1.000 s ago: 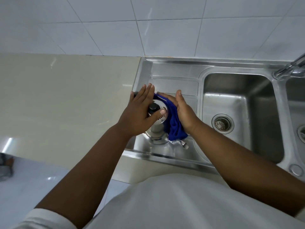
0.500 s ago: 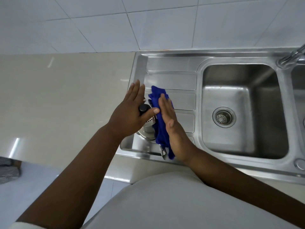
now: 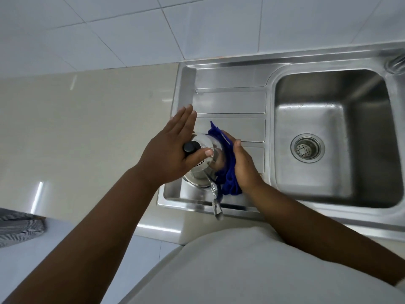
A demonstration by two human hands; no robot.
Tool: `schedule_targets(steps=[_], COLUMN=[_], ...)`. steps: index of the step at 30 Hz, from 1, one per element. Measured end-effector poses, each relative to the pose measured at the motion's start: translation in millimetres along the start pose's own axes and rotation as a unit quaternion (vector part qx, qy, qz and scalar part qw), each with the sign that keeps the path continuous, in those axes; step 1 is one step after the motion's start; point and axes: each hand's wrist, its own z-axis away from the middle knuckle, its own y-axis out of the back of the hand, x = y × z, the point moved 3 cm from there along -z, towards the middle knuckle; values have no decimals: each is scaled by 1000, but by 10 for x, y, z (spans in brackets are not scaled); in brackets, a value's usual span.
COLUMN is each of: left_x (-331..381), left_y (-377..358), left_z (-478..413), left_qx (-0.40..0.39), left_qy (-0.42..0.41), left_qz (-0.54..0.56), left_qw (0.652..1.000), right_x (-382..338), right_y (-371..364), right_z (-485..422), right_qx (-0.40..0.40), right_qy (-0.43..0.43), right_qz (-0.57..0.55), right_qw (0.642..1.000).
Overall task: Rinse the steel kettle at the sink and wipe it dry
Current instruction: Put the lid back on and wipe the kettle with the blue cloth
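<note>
The steel kettle (image 3: pixel 202 166) stands upright on the sink's ribbed drainboard (image 3: pixel 230 104), its black lid knob (image 3: pixel 190 147) on top and its handle (image 3: pixel 215 201) pointing toward me. My left hand (image 3: pixel 173 150) lies flat on the lid, fingers straight, thumb beside the knob. My right hand (image 3: pixel 244 165) presses a blue cloth (image 3: pixel 228 181) against the kettle's right side. The cloth hides most of that side.
The sink basin (image 3: pixel 333 137) with its drain strainer (image 3: pixel 306 148) lies to the right. A tap (image 3: pixel 396 62) shows at the far right edge. A beige countertop (image 3: pixel 87 132) spreads to the left. A striped cloth (image 3: pixel 19 224) lies at the lower left.
My right hand has slid the blue cloth around the kettle's right side, and its fingers now curl over it. My left hand stays on the lid. The camera has shifted slightly.
</note>
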Motion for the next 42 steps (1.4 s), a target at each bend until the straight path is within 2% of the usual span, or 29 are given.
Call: schedule_targets(steps=[3,6,9,13,15,17,19,21,24,29,31,34,36,42], left_x=[-4,-13,-18,-30,-42,-47,-67,-80,-51,-50,-45,-30,-22,-34], left_y=[1,-13,-15,-15,1,12,18,17,27,58,62,67,70,54], left_z=[16,28,27,-1,-16,-32,-44,-54,-58,-55,-62,-63,-60,-64], left_qx=[3,-2,-14,-30,-35,-38,-44,-44,-48,-69,-69,-65,-65,-65], left_qy=[0,-1,-8,-44,-63,-88,-99,-100,-119,-151,-154,-152,-150,-139], left_qz=[17,29,51,65,41,14,10,15,21,13,13,16,18,17], left_qw=[1000,1000,999,996,997,995,994,994,991,986,986,986,986,988], right_x=[16,-65,-266,-411,-390,-370,-268,-147,-7,20,-40,-158,-230,-173], right_y=[-85,-210,-361,-294,-199,-104,-25,40,74,-101,-175,-206,-169,44], right_z=[210,461,562,190,-45,-203,-347,-406,-334,49,113,23,-104,-489], right_qx=[16,-1,-58,-60,-56,-37,-19,-4,19,45,29,-10,-14,-22], right_qy=[19,73,184,256,201,82,-6,-53,-69,33,96,163,137,-46], right_qz=[-7,59,175,230,210,140,95,83,47,-23,-4,89,101,126], right_qw=[1000,996,965,937,955,986,995,995,996,998,995,983,985,991])
